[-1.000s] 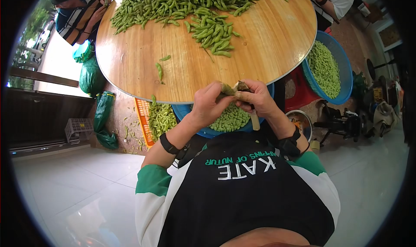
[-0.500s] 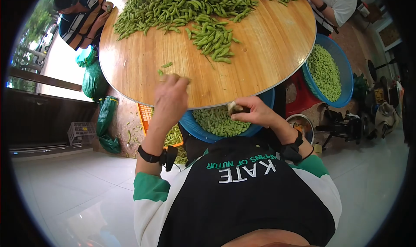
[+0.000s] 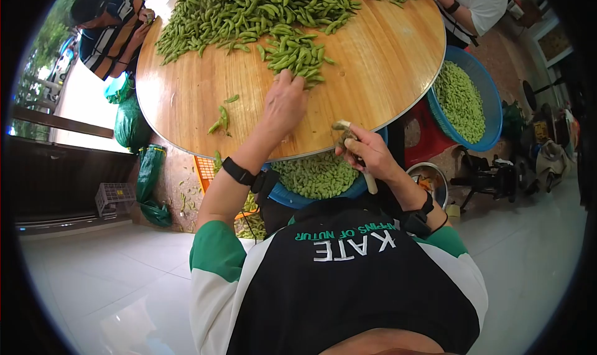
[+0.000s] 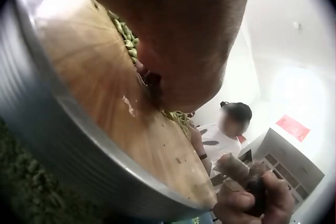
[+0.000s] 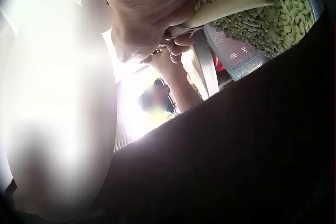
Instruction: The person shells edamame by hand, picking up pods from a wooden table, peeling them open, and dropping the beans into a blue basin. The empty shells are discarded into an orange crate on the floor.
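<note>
In the head view, my left hand [image 3: 286, 106] reaches over the round wooden table [image 3: 373, 81], its fingertips right at the near end of the heap of green soybean pods [image 3: 249, 13]. Its palm hides whatever lies under the fingers, and I cannot tell if they pinch a pod. Near the table's front edge, my right hand [image 3: 368, 153] grips a tool by its pale, flat handle [image 5: 236, 6]. A greyish wrap [image 4: 233, 168] covers one of its fingers. Below sits a blue basket [image 3: 292, 200] of shelled green beans [image 3: 317, 176].
A few loose pods [image 3: 219, 121] lie left on the table. Another blue basket [image 3: 496, 115] of shelled beans stands at the right by a red stool [image 3: 424, 134]. An orange crate [image 3: 204, 171] is at the left below the table. Two people sit across, left [image 3: 112, 37] and right [image 3: 476, 6].
My hands worked together at the table edge, then parted. The left went left to the loose pods, then across to the heap. My right hand stayed near the edge with the tool.
</note>
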A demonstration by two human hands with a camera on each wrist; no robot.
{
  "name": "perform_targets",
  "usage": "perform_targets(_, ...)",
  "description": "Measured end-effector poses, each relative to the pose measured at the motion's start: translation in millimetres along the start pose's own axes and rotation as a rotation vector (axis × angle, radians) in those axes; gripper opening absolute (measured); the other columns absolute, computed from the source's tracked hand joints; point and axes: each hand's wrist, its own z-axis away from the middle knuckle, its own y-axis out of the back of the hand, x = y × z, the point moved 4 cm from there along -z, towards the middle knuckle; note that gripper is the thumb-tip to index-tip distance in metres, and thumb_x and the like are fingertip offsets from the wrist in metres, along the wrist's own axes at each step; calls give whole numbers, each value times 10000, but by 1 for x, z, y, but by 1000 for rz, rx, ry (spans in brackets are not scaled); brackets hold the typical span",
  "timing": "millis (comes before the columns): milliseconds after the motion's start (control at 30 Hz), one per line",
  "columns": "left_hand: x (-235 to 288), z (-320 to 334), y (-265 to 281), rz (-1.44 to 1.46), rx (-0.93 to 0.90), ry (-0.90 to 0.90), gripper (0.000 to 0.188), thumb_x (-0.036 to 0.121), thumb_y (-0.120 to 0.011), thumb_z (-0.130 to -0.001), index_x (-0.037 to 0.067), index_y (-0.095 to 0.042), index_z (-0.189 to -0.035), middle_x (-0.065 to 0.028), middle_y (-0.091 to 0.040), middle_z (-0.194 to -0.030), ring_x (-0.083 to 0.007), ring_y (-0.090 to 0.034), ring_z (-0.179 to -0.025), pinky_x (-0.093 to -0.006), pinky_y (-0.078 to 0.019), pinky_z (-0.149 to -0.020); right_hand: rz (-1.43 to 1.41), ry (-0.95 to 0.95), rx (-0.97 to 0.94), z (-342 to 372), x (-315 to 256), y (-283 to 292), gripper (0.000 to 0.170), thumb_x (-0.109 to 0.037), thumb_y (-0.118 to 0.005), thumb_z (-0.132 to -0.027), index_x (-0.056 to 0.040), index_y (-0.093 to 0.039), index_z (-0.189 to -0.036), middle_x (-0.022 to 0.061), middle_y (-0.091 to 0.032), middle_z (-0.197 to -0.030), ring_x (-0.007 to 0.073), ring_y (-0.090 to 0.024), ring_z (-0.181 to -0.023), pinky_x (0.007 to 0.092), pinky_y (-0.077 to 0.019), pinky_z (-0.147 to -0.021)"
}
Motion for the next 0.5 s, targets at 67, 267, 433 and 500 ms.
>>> perform_targets(67, 0, 3, 8, -32, 70, -52, 148, 39, -599, -786, 3, -594, -929, -178, -508, -1012, -349, -523, -894, -411, -448, -750, -82, -1, 23, -2, 3, 1, 327, -146, -461, -956, 16, -463, -1239, 42, -563, -804, 52, -455, -557, 194, -363, -454)
perform_targets(267, 26, 17, 37, 493, 66, 8, 139, 85, -634, -835, 8, -622, -950, -80, -591, -902, -184, -535, -734, -308, -433, -630, -105, 110, 49, -22, -3, -1, 425, -186, -441, -981, -16, -359, -1362, 59, -564, -872, 64, -462, -569, 186, -370, -448)
perform_targets(433, 28, 33, 20, 1210, -196, 355, 130, 111, -631, -876, -5, -633, -933, -6, -622, -742, -43, -494, -606, -200, -381, -518, -263, 114, -72, -28, -9, -13, 446, -196, -456, -980, -64, -345, -1391, 45, -543, -835, 62, -442, -553, 177, -362, -443)
perform_targets(500, 23, 40, 14, 1313, -252, 488, 129, 103, -627, -877, -17, -632, -925, -7, -617, -747, -49, -510, -629, -197, -388, -528, -283, 96, -79, -27, -9, -14, 451, -196, -459, -978, -65, -342, -1394, 43, -539, -827, 60, -435, -548, 176, -359, -441)
